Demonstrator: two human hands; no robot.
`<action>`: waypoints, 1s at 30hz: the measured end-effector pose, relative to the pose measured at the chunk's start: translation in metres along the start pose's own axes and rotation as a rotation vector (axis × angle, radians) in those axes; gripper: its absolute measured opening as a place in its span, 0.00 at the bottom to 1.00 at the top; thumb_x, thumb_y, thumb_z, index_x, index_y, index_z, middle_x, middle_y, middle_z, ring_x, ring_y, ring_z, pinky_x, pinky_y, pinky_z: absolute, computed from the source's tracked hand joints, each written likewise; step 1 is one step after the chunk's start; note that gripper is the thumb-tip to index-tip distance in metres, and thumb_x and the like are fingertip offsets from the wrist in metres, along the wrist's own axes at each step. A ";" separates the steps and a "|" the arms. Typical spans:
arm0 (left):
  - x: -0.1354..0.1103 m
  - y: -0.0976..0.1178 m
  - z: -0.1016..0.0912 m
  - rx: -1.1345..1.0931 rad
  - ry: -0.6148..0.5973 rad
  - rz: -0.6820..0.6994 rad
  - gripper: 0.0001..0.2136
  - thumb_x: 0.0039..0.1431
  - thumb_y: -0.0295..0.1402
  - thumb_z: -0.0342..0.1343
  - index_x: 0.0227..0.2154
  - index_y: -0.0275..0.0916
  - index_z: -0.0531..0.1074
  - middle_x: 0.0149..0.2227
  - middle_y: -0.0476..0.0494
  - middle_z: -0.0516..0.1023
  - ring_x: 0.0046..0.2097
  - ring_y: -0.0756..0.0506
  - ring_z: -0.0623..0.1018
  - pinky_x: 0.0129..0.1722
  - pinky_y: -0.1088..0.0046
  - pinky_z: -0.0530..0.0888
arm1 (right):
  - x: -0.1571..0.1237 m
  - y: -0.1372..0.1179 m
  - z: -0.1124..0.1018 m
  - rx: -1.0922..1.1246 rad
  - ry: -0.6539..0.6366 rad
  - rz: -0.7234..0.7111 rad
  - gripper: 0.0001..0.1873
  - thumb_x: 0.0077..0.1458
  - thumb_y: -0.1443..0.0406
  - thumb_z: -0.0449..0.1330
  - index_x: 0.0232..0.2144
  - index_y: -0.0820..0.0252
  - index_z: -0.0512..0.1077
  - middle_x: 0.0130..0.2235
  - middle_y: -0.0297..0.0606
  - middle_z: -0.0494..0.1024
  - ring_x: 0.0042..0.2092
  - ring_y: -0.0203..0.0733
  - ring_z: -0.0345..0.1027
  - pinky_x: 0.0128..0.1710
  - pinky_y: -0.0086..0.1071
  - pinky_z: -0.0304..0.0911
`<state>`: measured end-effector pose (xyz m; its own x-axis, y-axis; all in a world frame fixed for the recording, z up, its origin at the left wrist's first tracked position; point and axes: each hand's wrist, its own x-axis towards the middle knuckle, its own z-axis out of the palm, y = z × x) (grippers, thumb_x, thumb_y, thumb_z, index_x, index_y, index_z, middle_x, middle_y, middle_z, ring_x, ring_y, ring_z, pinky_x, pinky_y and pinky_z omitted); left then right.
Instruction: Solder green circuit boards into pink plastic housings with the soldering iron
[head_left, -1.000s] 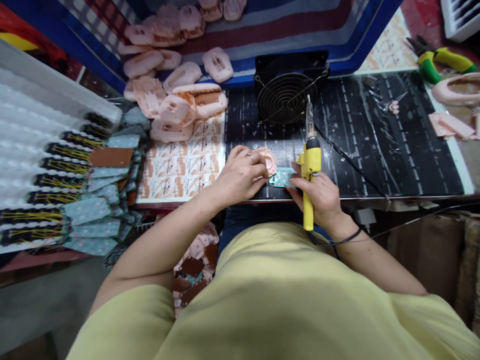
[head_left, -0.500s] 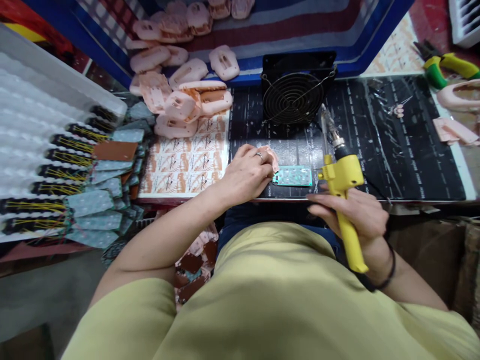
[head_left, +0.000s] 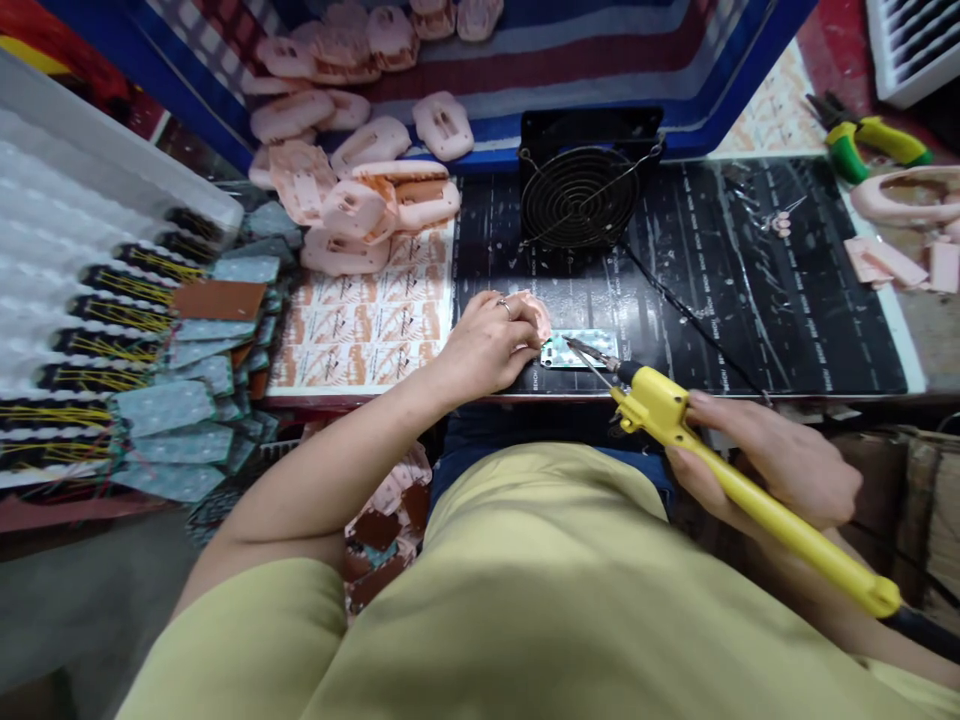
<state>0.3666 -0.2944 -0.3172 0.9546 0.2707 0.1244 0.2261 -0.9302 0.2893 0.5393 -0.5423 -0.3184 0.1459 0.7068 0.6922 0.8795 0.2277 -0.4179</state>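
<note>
A yellow soldering iron (head_left: 660,400) with a gun-like body is gripped in my right hand (head_left: 780,460), its tip pointing left over the green circuit board (head_left: 600,352). The board lies on the black mat near the table's front edge. Just left of it my left hand (head_left: 491,345) has its fingers closed on a small pink plastic part (head_left: 535,312), at the board's left end. The fingers hide some of that part. Whether the iron's tip touches the board I cannot tell.
A black fan (head_left: 581,190) stands behind the board, its cable (head_left: 682,305) crossing the mat. Pink plastic shells (head_left: 352,210) are heaped at the left, before a blue crate (head_left: 720,100). Wired boards (head_left: 169,408) hang from a white foam tray (head_left: 52,220). Pliers (head_left: 874,140) lie far right.
My right hand has swung the soldering iron from upright to slanting left, bringing its tip down over the circuit board. My left hand stays beside the board with the pink part.
</note>
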 end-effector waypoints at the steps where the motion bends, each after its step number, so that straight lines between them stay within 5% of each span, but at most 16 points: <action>1: 0.000 0.000 0.000 0.002 0.003 -0.009 0.06 0.60 0.28 0.57 0.32 0.37 0.79 0.43 0.42 0.80 0.48 0.42 0.76 0.57 0.57 0.63 | -0.001 0.001 0.003 -0.002 0.000 -0.037 0.29 0.51 0.70 0.69 0.56 0.60 0.71 0.39 0.39 0.82 0.36 0.43 0.78 0.35 0.32 0.78; 17: -0.001 0.002 0.006 -0.061 0.051 -0.091 0.06 0.60 0.29 0.58 0.32 0.39 0.80 0.41 0.44 0.80 0.46 0.43 0.77 0.59 0.55 0.61 | 0.004 -0.006 0.019 0.087 0.045 -0.108 0.16 0.49 0.74 0.69 0.39 0.59 0.72 0.30 0.36 0.81 0.29 0.41 0.77 0.31 0.30 0.78; 30: 0.001 0.014 0.005 0.145 0.087 0.035 0.13 0.64 0.28 0.51 0.29 0.39 0.80 0.41 0.40 0.79 0.53 0.38 0.74 0.56 0.50 0.61 | 0.005 -0.006 0.021 0.068 0.010 -0.132 0.13 0.49 0.74 0.70 0.36 0.64 0.73 0.29 0.37 0.80 0.31 0.39 0.77 0.34 0.27 0.77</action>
<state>0.3718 -0.3082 -0.3178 0.9432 0.2523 0.2160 0.2247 -0.9637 0.1441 0.5249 -0.5260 -0.3247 0.0356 0.6613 0.7493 0.8584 0.3636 -0.3617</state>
